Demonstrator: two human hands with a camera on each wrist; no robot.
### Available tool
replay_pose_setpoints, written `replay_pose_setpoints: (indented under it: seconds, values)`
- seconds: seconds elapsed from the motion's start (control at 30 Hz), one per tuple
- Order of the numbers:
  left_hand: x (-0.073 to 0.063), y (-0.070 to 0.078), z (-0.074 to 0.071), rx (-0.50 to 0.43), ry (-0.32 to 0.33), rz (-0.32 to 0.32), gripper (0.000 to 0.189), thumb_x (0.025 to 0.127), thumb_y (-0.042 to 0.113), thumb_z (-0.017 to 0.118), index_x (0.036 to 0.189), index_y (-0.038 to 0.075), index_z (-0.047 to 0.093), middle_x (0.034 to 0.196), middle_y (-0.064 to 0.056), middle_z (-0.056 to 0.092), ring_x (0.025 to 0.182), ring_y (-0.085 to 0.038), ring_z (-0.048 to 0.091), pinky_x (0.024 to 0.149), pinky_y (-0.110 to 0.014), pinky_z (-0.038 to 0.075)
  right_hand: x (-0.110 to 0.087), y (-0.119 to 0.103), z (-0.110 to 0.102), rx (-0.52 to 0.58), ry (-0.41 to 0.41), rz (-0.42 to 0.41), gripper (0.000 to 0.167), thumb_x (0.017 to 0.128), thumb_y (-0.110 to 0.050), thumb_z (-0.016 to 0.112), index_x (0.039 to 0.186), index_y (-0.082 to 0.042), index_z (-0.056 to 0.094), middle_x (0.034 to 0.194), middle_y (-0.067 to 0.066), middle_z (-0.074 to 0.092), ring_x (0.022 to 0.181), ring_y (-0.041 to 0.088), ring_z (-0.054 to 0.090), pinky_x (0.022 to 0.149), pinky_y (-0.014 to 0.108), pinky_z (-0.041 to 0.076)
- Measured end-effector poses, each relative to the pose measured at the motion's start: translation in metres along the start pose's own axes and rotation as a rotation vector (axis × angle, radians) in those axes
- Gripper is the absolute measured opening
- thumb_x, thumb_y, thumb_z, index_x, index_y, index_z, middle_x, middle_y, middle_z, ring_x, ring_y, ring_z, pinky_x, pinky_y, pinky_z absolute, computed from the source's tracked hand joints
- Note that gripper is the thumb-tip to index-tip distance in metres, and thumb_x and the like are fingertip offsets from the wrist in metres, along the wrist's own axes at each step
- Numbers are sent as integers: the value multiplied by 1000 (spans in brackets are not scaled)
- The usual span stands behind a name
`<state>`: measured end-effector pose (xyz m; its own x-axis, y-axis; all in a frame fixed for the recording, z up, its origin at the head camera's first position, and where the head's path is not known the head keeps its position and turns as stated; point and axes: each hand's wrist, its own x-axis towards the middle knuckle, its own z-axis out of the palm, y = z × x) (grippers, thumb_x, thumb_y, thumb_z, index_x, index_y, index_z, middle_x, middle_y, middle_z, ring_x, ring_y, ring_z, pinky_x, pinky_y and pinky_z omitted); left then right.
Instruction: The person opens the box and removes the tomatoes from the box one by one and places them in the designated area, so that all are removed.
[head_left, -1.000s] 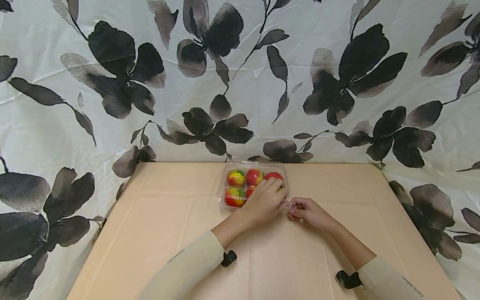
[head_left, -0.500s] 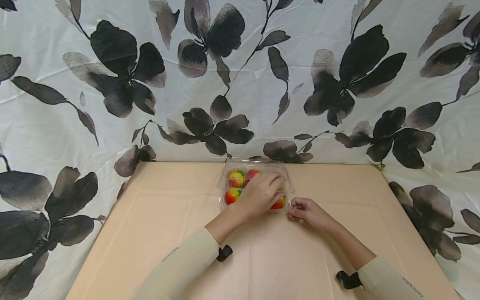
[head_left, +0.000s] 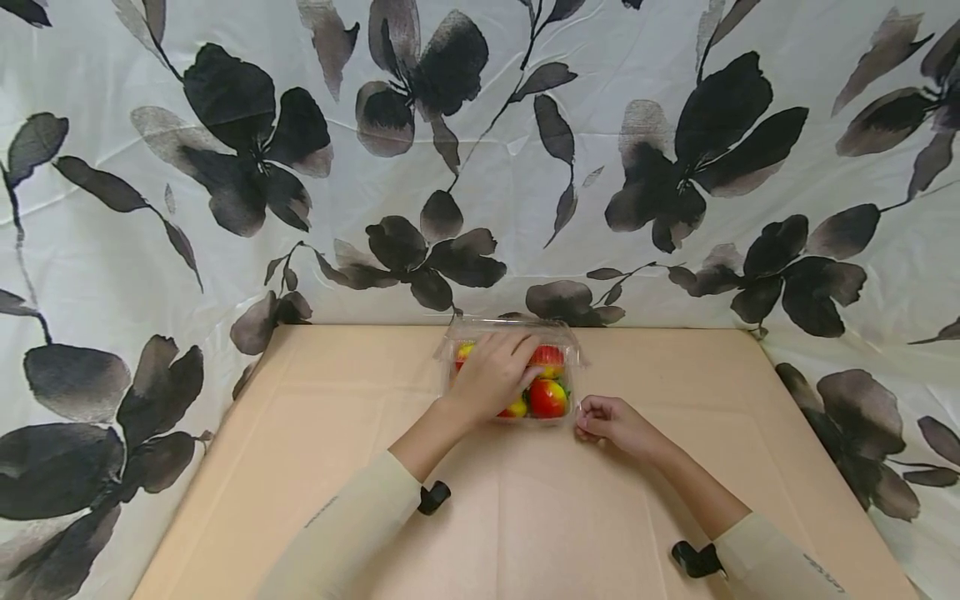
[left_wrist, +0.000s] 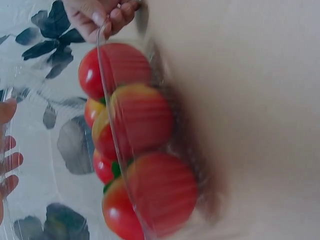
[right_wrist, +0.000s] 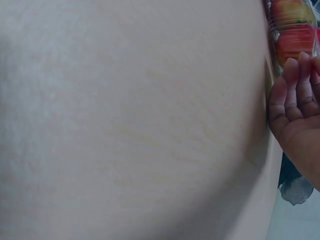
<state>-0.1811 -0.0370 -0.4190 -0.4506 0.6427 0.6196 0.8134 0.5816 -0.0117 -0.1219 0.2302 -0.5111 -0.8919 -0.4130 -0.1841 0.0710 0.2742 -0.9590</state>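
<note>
A clear plastic fruit box (head_left: 573, 385) sits at the back of the table, its hinged lid (head_left: 558, 327) raised at the far side. Several red-and-yellow fruits with green leaves, one a rounded fruit (head_left: 548, 398), lie inside. My left hand (head_left: 487, 371) reaches over the box's left half, hiding some fruits. In the left wrist view, its fingers (left_wrist: 11, 162) show at the left edge against clear film-like plastic; whether they touch the lid I cannot tell. At the near right corner, my right hand (head_left: 609, 421) pinches the box's rim between thumb and curled fingers.
Tan board covers the table (head_left: 360, 383), whose far edge meets a white curtain (head_left: 525, 192) printed with dark flowers. The box stands right by that edge. Both forearms wear pale sleeves (head_left: 337, 533) with a black wrist camera (head_left: 433, 497).
My left hand has moved left across the box, from its right side to its left half, uncovering the fruits on the right. My right hand stays at the corner.
</note>
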Motion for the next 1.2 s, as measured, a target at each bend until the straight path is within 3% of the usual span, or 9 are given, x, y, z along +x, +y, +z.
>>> replay_pose_setpoints:
  seconds: [0.37, 0.93, 1.2]
  values:
    - [-6, -27, -21, 78, 24, -86, 43, 91, 29, 81, 124, 5, 69, 117, -10, 74, 109, -27, 69, 94, -40, 59, -3, 1, 1, 2, 2, 2, 16, 103, -5, 57, 102, 11, 57, 91, 20, 66, 82, 19, 62, 74, 22, 60]
    - [-9, -67, -49, 8, -11, -225, 36, 95, 22, 76, 124, 2, 68, 124, -15, 69, 115, -34, 64, 98, -47, 58, -6, -1, 5, -5, -8, 11, 17, 105, -8, 57, 103, 8, 58, 92, 21, 65, 77, 18, 57, 68, 20, 54]
    - [-5, -87, -55, -83, -9, -293, 36, 97, 17, 73, 127, -2, 66, 129, -19, 65, 121, -35, 63, 111, -45, 55, -6, 0, 5, -11, -5, 13, 15, 104, -7, 57, 102, 8, 58, 89, 20, 64, 77, 19, 56, 67, 20, 53]
